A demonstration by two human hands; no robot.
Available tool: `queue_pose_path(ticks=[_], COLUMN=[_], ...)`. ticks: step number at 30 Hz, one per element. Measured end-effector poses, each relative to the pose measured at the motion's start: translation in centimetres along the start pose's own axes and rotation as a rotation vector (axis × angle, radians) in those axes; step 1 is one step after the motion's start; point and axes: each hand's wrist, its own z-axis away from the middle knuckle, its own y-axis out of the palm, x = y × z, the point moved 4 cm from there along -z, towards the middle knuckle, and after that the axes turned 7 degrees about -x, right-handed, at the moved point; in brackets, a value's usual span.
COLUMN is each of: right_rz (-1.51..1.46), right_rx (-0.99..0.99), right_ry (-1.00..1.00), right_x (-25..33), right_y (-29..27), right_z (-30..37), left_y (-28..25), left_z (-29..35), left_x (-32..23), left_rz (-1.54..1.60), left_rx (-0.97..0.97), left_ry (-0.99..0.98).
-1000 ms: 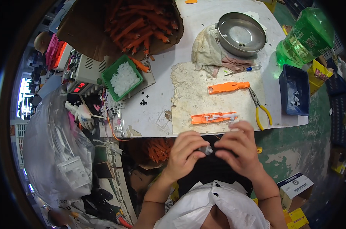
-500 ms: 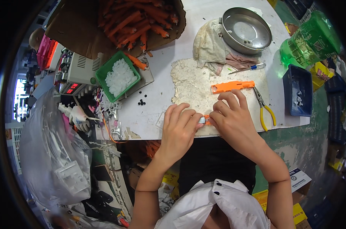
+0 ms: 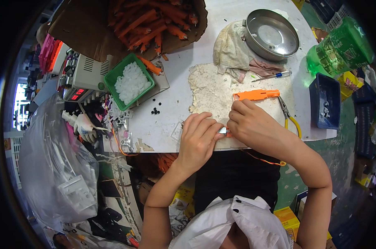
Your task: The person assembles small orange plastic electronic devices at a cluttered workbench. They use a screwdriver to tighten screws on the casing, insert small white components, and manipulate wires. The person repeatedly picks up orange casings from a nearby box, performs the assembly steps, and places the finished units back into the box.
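Note:
Near the front edge of the table, my left hand (image 3: 199, 135) pinches one end of a small orange part with a silver metal piece (image 3: 223, 130). At the other end, my right hand (image 3: 254, 126) has its fingers closed on the same part, hiding most of it. A thin orange wire with a yellow end (image 3: 282, 163) hangs below my right wrist. Just beyond my right hand lies a long orange plastic shell (image 3: 256, 94). Pliers with yellow handles (image 3: 295, 124) rest beside it, partly covered by my right forearm.
A green tray of white plastic pieces (image 3: 130, 83) stands at left, below a carton of orange parts (image 3: 148, 25). Small black pieces (image 3: 155, 111) lie nearby. Toward the back right are a metal pan (image 3: 272, 35), cloth (image 3: 229, 47), screwdriver (image 3: 273, 76), blue bin (image 3: 325, 101) and green bottle (image 3: 339, 43).
My right hand has turned, and its forearm has swung outward, now covering part of the pliers' handles. The wire's yellow end has come into sight below my right wrist. The view has shifted slightly.

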Motion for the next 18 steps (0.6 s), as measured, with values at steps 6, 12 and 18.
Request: queue_pose_path(ticks=[6,12,18], right_rz=[-0.09,-0.251,-0.314], right_rx=[-0.15,-0.283,-0.489], right_ry=[-0.004,0.085,0.304], right_x=[-0.4,-1.4,-1.7], right_y=[0.9,0.4,-2.5], right_z=[0.6,1.4,4.3], left_y=[0.0,0.1,-0.1], left_z=[0.4,0.6,0.8], left_x=[-0.6,-0.4,-0.1], left_rz=[-0.087,-0.085,-0.041], left_rx=[-0.015,-0.008,-0.006], left_ry=[0.041,0.019,-0.035])
